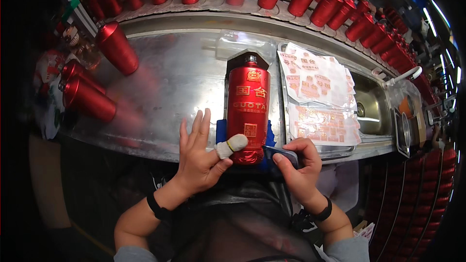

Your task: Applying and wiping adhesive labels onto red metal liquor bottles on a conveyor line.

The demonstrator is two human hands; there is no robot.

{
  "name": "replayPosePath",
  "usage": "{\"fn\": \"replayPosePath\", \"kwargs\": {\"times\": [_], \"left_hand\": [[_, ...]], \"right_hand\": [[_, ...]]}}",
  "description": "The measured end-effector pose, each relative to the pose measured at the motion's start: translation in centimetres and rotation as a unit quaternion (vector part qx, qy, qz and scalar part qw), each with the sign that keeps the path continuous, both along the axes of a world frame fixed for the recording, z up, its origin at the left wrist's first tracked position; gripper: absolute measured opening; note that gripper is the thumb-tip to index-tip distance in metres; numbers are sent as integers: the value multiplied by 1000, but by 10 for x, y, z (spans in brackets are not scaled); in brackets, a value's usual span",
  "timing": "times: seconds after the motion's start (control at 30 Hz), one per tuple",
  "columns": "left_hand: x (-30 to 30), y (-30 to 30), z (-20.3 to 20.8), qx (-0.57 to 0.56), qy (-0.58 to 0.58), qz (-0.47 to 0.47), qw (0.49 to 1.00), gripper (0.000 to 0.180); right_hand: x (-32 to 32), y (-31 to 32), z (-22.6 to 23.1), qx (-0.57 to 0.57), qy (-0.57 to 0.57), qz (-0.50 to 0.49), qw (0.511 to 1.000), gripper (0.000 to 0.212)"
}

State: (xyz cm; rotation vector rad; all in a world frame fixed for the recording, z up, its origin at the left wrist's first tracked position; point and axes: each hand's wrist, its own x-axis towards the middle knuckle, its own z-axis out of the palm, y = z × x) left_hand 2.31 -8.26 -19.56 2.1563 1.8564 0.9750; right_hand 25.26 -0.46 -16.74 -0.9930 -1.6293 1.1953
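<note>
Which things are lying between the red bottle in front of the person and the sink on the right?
Between the red bottle and the sink lie white sheets with reddish-gold print, on a metal tray; the head view shows this.

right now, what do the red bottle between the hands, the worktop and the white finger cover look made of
Red bottle: perhaps coated glass or metal, unclear which; satiny metallic sheen. Worktop: probably stainless steel, judging by its grey shine and blurred red reflections. Finger cover: likely cloth, matte and off-white.
</note>
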Motion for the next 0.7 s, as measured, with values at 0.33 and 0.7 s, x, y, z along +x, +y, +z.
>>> {"fn": "replayPosePath", "kwargs": {"times": [0.33, 0.7], "left_hand": [[4, -12, 14, 1, -29, 6, 1000, 47], [-2, 12, 26, 21, 54, -5, 998, 39]], "right_hand": [[2, 11, -7, -91, -32, -33, 995, 18], [7, -19, 10, -53, 15, -44, 997, 18]]}}
